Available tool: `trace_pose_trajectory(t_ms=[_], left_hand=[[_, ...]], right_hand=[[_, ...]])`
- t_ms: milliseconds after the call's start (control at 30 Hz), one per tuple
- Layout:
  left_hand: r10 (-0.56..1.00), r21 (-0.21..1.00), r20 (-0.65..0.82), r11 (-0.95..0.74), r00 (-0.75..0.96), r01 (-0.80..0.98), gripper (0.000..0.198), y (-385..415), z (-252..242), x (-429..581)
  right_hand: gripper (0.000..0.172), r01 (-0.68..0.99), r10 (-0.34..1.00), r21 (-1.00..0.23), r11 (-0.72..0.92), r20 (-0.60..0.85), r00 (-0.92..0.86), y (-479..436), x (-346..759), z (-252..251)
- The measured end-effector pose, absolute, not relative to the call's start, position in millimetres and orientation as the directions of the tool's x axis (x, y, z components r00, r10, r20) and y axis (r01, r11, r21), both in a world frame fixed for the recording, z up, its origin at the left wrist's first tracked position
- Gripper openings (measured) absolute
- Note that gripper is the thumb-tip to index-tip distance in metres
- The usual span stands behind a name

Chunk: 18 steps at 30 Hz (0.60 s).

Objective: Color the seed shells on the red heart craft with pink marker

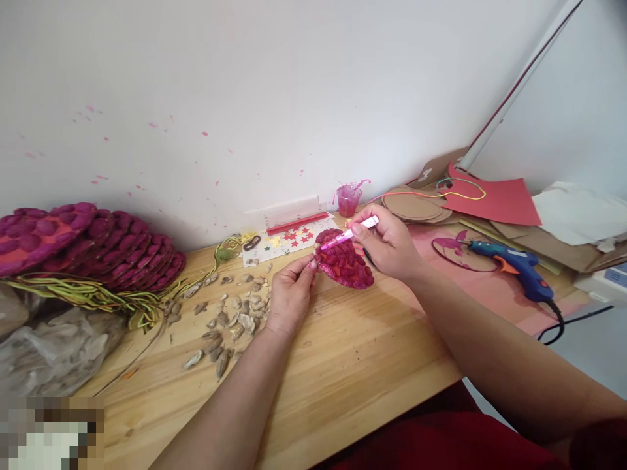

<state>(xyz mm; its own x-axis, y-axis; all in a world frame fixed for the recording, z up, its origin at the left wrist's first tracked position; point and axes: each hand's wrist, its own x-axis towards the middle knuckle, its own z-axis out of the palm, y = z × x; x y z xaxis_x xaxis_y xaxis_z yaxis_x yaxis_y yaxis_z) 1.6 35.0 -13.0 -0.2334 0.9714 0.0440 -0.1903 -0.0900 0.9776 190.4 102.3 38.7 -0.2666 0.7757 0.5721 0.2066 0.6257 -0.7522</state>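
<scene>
My left hand pinches the left edge of a magenta-painted disc covered with peanut shells, tilted above the wooden table. In my right hand is a white-handled paintbrush, its pink-stained end touching the disc's upper left part. The fingers of the right hand are closed round the handle. Peanut shells lie scattered left of my left hand. Behind the disc, a plastic cup smeared with pink paint stands against the wall.
Finished-looking magenta discs are stacked at the left, beside green yarn and a plastic bag. A white sheet bears small coloured stars. On the right lie a blue glue gun, cardboard circles and red paper.
</scene>
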Motion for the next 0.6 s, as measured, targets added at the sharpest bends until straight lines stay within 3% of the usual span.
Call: trace_pose_trajectory(t_ms=[367,467,600], left_hand=[[0.972,0.968,0.059,-0.112,-0.228,-0.227,0.038,38.7,-15.2,3.5],[0.971,0.964,0.064,-0.12,-0.23,-0.237,0.037,39.0,-15.2,4.1],[0.965,0.96,0.075,-0.138,-0.252,-0.242,0.036,38.9,-15.1,4.6]], right_hand=[[0.038,-0.055,0.853,-0.882,0.468,0.467,-0.234,99.1,177.9,38.6],[0.036,0.008,0.826,-0.849,0.528,0.511,-0.238,101.2,176.3,46.1],[0.031,0.149,0.708,-0.712,0.686,0.605,-0.365,100.3,170.1,74.4]])
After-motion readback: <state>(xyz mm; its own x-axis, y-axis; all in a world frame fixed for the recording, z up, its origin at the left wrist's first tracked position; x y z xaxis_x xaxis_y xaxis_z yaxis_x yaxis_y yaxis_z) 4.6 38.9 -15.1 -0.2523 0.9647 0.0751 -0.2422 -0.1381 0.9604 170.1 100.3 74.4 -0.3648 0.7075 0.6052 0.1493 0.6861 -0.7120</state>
